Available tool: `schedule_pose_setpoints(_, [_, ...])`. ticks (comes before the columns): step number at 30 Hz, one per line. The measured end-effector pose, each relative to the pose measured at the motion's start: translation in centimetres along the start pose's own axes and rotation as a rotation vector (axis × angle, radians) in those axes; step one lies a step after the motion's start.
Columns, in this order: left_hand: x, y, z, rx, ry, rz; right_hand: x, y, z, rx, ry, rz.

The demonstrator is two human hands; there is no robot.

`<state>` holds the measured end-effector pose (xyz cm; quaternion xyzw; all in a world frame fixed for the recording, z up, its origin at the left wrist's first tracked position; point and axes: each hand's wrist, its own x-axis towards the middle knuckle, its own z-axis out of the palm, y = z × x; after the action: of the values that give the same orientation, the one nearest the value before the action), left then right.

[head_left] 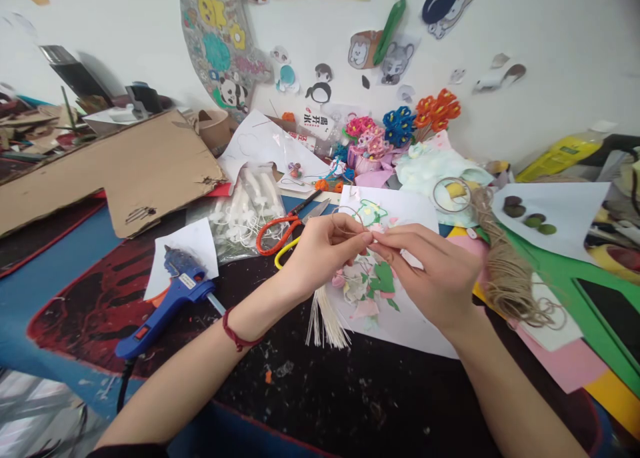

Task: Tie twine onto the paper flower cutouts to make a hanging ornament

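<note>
My left hand [333, 241] and my right hand [425, 258] meet at the middle of the table, each with fingertips pinched together. A thin brown twine [349, 210] arcs up from behind my left fingers to the pinch. What else lies between the fingertips is too small to make out. Below my left hand hangs a cream tassel [327, 321]; its upper end is hidden. Under the hands, a white sheet of paper [420, 318] bears pink, white and green scraps [383, 278]. Scissors with red and yellow handles [277, 235] lie just left of my left hand.
A blue glue gun [170, 311] rests on paper at the left, near a cardboard piece [150, 158]. A bag of white tassels [245, 211] lies behind. On the right are a jute twine bundle [507, 271], coloured sheets and a phone [610, 315]. Yarn flowers [400, 126] stand at the back.
</note>
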<state>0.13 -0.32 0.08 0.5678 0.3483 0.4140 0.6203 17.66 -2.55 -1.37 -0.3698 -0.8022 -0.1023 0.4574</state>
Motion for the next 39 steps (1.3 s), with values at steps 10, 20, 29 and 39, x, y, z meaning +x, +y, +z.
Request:
schedule_pose_setpoints(10, [-0.1, 0.2, 0.0, -0.067, -0.001, 0.004, 0.2, -0.8, 0.1, 0.111, 0.0, 0.166])
schedule_pose_setpoints(20, [-0.2, 0.2, 0.4, -0.051, 0.008, 0.043, 0.2, -1.0, -0.1, 0.489, -0.069, 0.617])
schedule_pose_setpoints(29, [-0.4, 0.4, 0.5, -0.124, 0.046, 0.015, 0.2, -1.1, 0.2, 0.465, 0.017, 0.593])
schedule_pose_setpoints(39, [-0.4, 0.2, 0.7, -0.077, 0.056, 0.052, 0.4, -1.2, 0.0, 0.525, -0.03, 0.612])
